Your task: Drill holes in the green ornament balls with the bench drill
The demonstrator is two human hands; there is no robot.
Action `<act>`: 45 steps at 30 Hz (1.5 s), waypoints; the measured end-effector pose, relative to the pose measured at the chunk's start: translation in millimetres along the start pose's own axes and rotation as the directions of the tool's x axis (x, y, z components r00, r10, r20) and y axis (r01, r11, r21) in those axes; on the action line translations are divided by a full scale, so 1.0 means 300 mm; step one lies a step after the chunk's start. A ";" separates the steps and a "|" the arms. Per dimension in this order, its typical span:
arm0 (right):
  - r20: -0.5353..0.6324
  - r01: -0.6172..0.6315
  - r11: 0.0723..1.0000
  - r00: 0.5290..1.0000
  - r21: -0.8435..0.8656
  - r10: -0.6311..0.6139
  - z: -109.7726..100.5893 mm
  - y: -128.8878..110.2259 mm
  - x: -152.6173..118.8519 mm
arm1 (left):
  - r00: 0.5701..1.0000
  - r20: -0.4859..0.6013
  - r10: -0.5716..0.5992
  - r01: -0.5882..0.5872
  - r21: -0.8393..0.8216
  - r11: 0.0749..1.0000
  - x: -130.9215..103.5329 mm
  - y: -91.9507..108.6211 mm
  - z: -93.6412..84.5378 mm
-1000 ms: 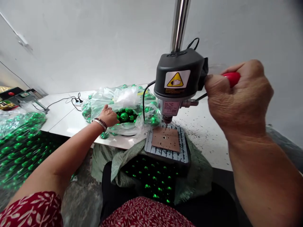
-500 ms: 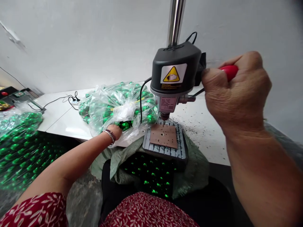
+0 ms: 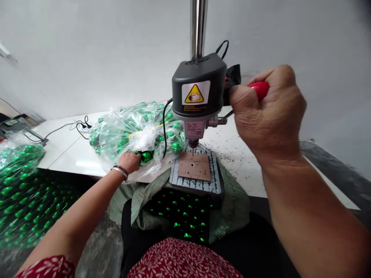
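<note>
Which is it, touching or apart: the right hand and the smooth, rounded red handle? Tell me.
Touching. The head view shows the right hand wrapped around the smooth, rounded red handle, leaving only part of it visible within the grip.

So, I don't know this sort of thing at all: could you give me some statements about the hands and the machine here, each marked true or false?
1. The right hand is closed around a red handle. True.
2. A green ball sits on the brown board. False: the board has dark specks and a small hole, but no ball.
3. The left hand is at a clear plastic bag of green balls. True.
4. Bracelets are worn on both wrists. False: only the left wrist has them.
5. The triangle on the drill's warning sticker is blue. False: it is yellow.
</note>
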State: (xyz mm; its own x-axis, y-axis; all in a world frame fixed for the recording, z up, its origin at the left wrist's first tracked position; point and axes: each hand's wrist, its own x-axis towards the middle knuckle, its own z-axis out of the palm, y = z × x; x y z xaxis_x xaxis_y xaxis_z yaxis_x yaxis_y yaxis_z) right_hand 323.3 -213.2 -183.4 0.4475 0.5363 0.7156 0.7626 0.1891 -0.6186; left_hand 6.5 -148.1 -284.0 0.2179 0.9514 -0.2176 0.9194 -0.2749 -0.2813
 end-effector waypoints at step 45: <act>0.034 -0.042 0.988 0.999 0.151 0.038 0.000 -0.005 0.007 | 0.977 -0.159 0.143 -0.214 -0.738 0.641 0.088 0.466 -0.073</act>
State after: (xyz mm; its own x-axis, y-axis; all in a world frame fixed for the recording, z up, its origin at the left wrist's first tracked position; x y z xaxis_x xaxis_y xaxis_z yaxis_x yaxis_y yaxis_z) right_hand 323.1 -212.6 -181.0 0.4601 0.5703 0.6804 0.6637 0.2880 -0.6903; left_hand 147.9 -158.4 -308.5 0.3961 0.9123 -0.1042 0.7839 -0.2769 0.5557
